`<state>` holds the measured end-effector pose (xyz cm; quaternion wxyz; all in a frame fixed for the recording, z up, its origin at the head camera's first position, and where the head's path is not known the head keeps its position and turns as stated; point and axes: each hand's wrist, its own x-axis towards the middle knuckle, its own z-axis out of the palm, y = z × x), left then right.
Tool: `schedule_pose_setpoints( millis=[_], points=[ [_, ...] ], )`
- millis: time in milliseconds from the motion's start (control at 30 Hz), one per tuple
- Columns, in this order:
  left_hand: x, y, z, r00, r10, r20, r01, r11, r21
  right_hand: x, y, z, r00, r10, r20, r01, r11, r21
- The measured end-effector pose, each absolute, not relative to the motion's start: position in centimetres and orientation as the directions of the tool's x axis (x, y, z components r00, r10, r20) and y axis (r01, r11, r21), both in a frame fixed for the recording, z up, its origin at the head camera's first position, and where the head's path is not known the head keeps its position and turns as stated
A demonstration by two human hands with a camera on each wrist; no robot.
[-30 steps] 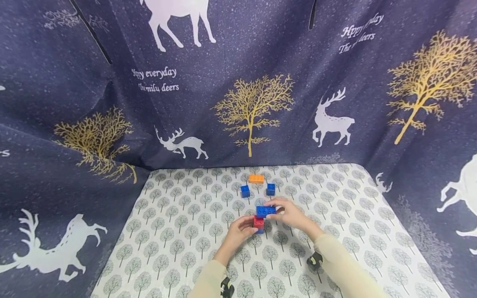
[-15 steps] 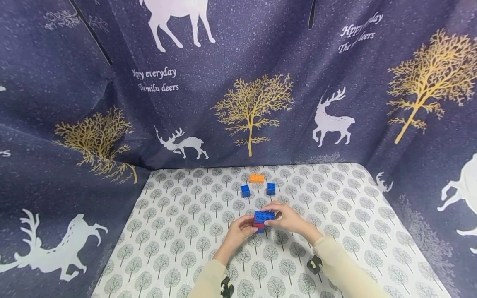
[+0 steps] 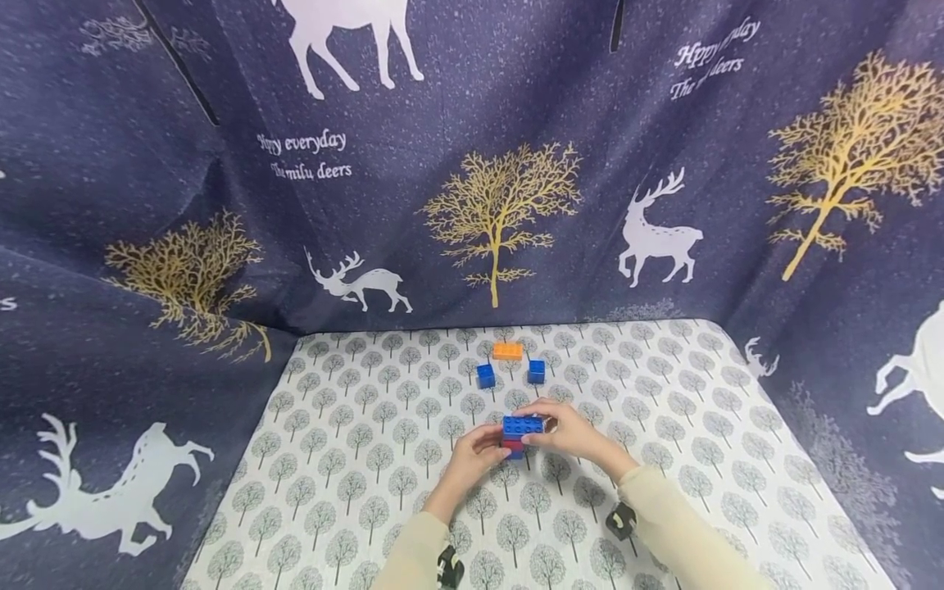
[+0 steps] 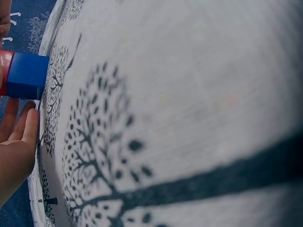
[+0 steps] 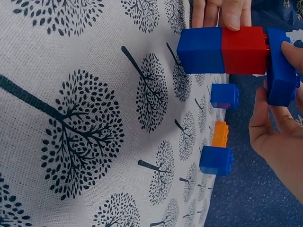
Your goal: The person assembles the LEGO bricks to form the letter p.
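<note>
A small stack stands on the cloth, with a blue brick (image 5: 200, 51) at its base and a red brick (image 5: 244, 49) above it. My left hand (image 3: 469, 460) grips the stack from the left, its thumb on the red brick. Over the top, my right hand (image 3: 574, 433) pinches a long blue brick (image 3: 523, 424) between thumb and fingers. In the right wrist view this long brick is slightly tilted against the red one, whose studs show in a narrow gap. It overhangs the stack to the right. The left wrist view shows only the stack's lower part.
Behind the stack lie two small blue bricks, one to the left (image 3: 485, 376) and one to the right (image 3: 536, 372). An orange brick (image 3: 507, 351) lies farther back. The tree-print cloth (image 3: 332, 459) covers the table, and a dark blue curtain (image 3: 457, 98) hangs behind it.
My right hand has lowered the long blue brick onto the red brick's top, moving it slightly left and down. My left hand has kept its hold on the stack.
</note>
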<state>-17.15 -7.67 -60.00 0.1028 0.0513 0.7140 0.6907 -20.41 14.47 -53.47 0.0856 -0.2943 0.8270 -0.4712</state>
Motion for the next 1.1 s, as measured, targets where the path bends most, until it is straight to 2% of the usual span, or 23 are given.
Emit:
schedule_pose_setpoints(
  millis=[367, 800, 1100],
  points=[
    [-17.15, -7.72, -59.69, -0.973, 0.219, -0.078, -0.072, 0.036, 0.997, -20.61, 14.28, -53.49, -0.804, -0.572, 0.164, -0.422, 0.355, -0.834],
    [-17.13, -7.59, -59.70, -0.971, 0.217, -0.102, -0.102, 0.009, 0.995, -20.58, 14.23, -53.15, -0.812, -0.570, 0.130, -0.410, 0.397, -0.821],
    [-17.08, -7.60, -59.83, -0.975, 0.213, -0.061, -0.051, 0.053, 0.997, -20.35, 14.04, -53.38, -0.820, -0.550, 0.157, -0.421, 0.396, -0.816]
  ],
)
